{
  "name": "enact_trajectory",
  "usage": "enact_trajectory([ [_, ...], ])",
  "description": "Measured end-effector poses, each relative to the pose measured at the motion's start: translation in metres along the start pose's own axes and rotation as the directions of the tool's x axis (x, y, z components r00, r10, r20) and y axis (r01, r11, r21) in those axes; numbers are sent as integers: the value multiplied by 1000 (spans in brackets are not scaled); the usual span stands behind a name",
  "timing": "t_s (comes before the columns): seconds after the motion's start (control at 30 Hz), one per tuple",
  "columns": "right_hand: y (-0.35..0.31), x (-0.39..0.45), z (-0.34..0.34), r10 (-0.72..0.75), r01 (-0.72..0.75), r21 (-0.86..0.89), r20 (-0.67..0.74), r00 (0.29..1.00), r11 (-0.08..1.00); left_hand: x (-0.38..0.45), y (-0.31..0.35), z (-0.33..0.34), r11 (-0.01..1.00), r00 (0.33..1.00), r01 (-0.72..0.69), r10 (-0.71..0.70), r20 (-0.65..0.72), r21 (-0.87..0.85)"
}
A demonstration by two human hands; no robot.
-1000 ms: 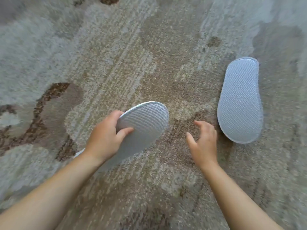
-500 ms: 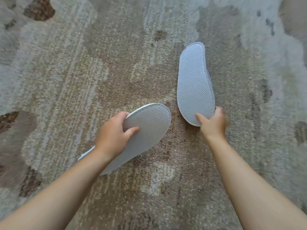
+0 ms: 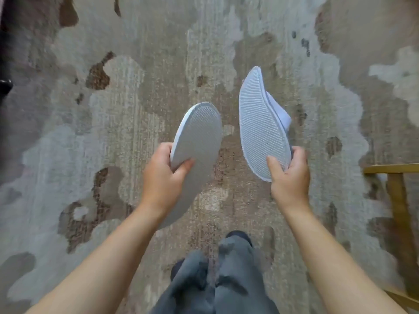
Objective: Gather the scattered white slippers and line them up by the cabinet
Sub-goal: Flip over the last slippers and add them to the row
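Note:
Two white slippers are held off the carpet, textured soles facing me. My left hand (image 3: 162, 175) grips the left slipper (image 3: 198, 134) near its middle, thumb across the sole; its heel end is hidden behind my wrist. My right hand (image 3: 289, 177) pinches the heel end of the right slipper (image 3: 260, 123), which points away from me and tilts so its white upper shows on the right side. The two slippers hang side by side with a narrow gap between them. No cabinet is in sight.
A patterned grey and brown carpet (image 3: 113, 109) covers the floor. Wooden furniture legs (image 3: 396, 193) stand at the right edge. My grey trouser legs and dark shoes (image 3: 235, 236) are below. A dark object (image 3: 4, 87) sits at the far left edge.
My right hand closed on the second slipper's heel and lifted it off the carpet. Both slippers rose, and the view pulled back and up so my legs now show.

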State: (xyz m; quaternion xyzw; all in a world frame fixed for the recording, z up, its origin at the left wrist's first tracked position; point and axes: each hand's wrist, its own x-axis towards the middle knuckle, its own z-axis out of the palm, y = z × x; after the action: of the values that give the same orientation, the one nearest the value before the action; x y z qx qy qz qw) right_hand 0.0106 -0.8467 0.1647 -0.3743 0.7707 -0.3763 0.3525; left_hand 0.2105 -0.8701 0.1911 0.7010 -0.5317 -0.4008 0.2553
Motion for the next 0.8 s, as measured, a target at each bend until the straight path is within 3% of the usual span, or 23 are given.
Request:
enact_trajectory([
  [0.27, -201, -57, -176, -72, 77, 23, -171, 983, 997, -72, 251, -69, 978, 968, -200, 188, 169, 56],
  [0.5, -271, -89, -268, -113, 111, -28, -428, 897, 993, -105, 356, -72, 927, 890, -374, 363, 277, -14],
  [0.63, -280, -129, -296, -44, 37, -24, -605, 795, 999, -109, 386, -73, 859, 770, -507, 485, 415, -62],
  [0.8, -284, -219, -298, 149, -127, 94, -824, 547, 987, -141, 405, -76, 745, 527, -657, 561, 638, -112],
])
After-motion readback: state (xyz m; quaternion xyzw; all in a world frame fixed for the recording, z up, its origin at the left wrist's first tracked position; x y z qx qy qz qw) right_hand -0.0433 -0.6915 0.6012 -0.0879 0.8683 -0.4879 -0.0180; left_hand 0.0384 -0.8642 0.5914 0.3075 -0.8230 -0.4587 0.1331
